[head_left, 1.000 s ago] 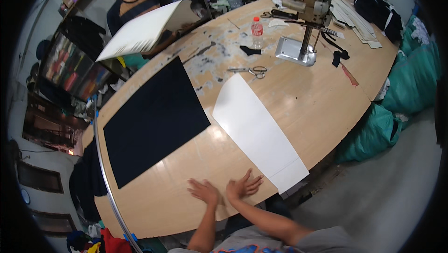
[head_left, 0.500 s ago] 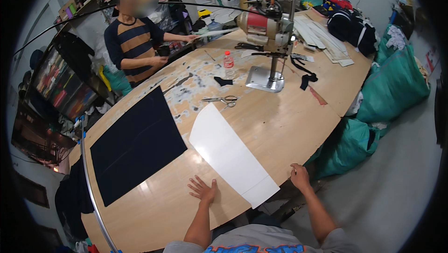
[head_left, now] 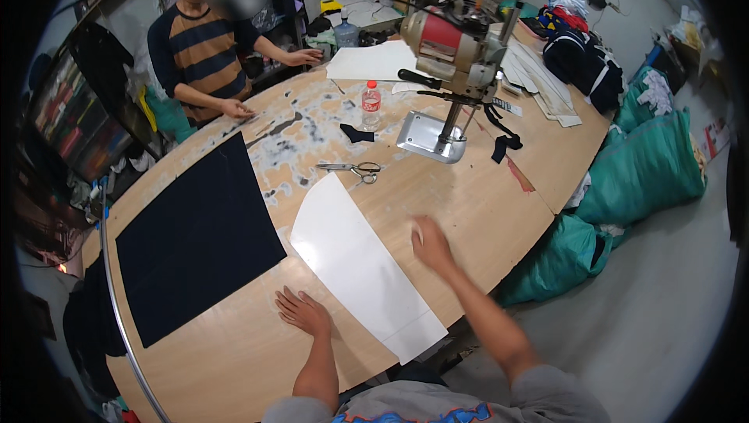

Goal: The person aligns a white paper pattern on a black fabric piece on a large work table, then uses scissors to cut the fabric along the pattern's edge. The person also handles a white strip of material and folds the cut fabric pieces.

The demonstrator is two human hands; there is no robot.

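My left hand (head_left: 304,312) rests on the wooden table, open, with its fingers spread. It lies left of a white pattern piece (head_left: 355,255), which is broad with a curved far end. A dark rectangular fabric piece (head_left: 199,240) lies flat farther left. My right hand (head_left: 431,245) is over the table right of the pattern piece, not touching it; its fingers look curled together and slightly blurred. Whatever they may hold is too small to make out. Metal scissors (head_left: 355,169) lie beyond the pattern's far end.
A cloth-cutting machine (head_left: 449,56) stands on its metal base (head_left: 429,138). Nearby are a red-capped bottle (head_left: 370,107) and a dark scrap (head_left: 357,134). Across the table stands a person (head_left: 204,53) in a striped shirt. Green sacks (head_left: 644,169) sit beside the right edge.
My right hand has moved from the table's near edge forward and left, over the table. The person's far sheet now lies on the table, the hand beside it. My left hand stays flat.
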